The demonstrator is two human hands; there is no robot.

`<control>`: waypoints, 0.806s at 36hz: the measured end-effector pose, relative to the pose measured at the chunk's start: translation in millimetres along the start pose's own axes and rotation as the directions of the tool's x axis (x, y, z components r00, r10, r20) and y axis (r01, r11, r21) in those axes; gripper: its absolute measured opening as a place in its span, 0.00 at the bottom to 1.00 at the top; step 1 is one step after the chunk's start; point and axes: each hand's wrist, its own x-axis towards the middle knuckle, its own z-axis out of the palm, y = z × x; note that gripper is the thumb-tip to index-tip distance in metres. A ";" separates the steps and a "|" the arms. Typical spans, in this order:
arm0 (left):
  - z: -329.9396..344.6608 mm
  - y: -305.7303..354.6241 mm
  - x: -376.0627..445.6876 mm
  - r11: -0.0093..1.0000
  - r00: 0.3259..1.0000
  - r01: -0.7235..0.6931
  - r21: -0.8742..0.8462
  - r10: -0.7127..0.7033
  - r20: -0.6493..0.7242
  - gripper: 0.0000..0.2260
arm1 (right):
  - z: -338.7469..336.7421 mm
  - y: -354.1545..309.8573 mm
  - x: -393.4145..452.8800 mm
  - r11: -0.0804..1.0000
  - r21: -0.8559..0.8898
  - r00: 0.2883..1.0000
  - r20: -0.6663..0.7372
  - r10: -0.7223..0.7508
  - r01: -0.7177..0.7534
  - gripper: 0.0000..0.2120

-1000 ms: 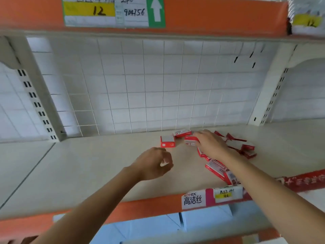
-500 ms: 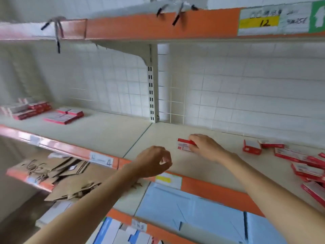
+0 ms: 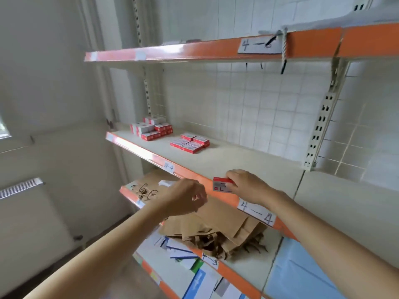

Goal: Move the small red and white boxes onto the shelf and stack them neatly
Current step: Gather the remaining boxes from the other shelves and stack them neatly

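Item 1, right hand (image 3: pixel 248 186): my grip is closed on one small red and white box (image 3: pixel 222 185), thumb and fingers pinching its right end. The box sits in the air at the orange front edge of the middle shelf (image 3: pixel 237 162), its long axis running roughly left to right, printed white face turned toward me, red strip on top.

Item 2, left hand (image 3: pixel 185 198): fingers curled loosely inward, nothing that I can see in them; it hovers below and just left of the held box, in front of the shelf lip.

Item 3, flat group of boxes (image 3: pixel 190 142): red and white, lying on the same shelf well to the left and further back.

Item 4, stacked boxes (image 3: pixel 152 129): a taller pile at the shelf's far left corner, near the upright.

Item 5, label (image 3: pixel 257 213): white paper on the shelf edge, hand-written "4—4", just below my right wrist.

Item 6, brown paper bags (image 3: pixel 211 225): heaped on the lower shelf beneath both hands.

Item 7, upper shelf (image 3: pixel 194 49): orange-edged, overhead.

Item 8, room: white grid backing panel behind the shelves, pale wall at left, radiator (image 3: pixel 20 187) low on that wall.
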 end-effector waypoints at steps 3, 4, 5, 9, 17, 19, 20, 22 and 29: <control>-7.5 -29.3 -5.6 0.999 0.999 0.043 -0.026 -0.044 -0.033 0.06 | 1.9 -14.0 32.4 1.000 -0.014 0.999 -0.030 -0.015 0.015 0.09; -8.2 -38.2 -7.2 0.997 0.997 0.062 -0.039 -0.063 -0.037 0.06 | 2.3 -17.6 42.3 1.000 -0.008 0.999 -0.045 -0.020 0.020 0.10; -8.3 -46.2 -8.6 0.996 0.996 0.076 -0.041 -0.078 -0.043 0.05 | 3.4 -20.2 51.7 1.000 -0.002 0.998 -0.059 -0.024 0.024 0.10; -7.7 -74.1 -6.9 0.997 0.996 0.078 -0.025 -0.079 -0.042 0.05 | 14.2 -19.8 92.2 1.000 -0.023 0.996 -0.082 -0.020 0.018 0.09; -28.7 -137.4 36.4 0.990 0.988 0.143 0.015 -0.142 -0.068 0.06 | 27.8 7.2 181.8 0.990 0.071 0.990 -0.052 0.130 -0.126 0.09; -32.1 -148.1 51.6 0.992 0.990 0.127 0.016 -0.126 -0.060 0.06 | 30.7 15.1 196.1 0.981 0.109 0.986 -0.027 0.167 -0.163 0.14; -32.1 -153.3 59.7 0.993 0.991 0.120 0.011 -0.119 -0.055 0.06 | 33.7 19.8 201.7 0.976 0.134 0.984 -0.016 0.177 -0.174 0.15; -29.5 -162.6 77.4 0.994 0.993 0.107 -0.001 -0.107 -0.046 0.07 | 41.4 30.1 210.4 0.964 0.174 0.979 0.009 0.204 -0.203 0.15; 7.7 -176.3 135.1 0.998 1.000 0.017 -0.066 -0.016 0.019 0.07 | 59.6 52.3 218.7 0.928 0.271 0.960 -0.047 0.277 -0.255 0.13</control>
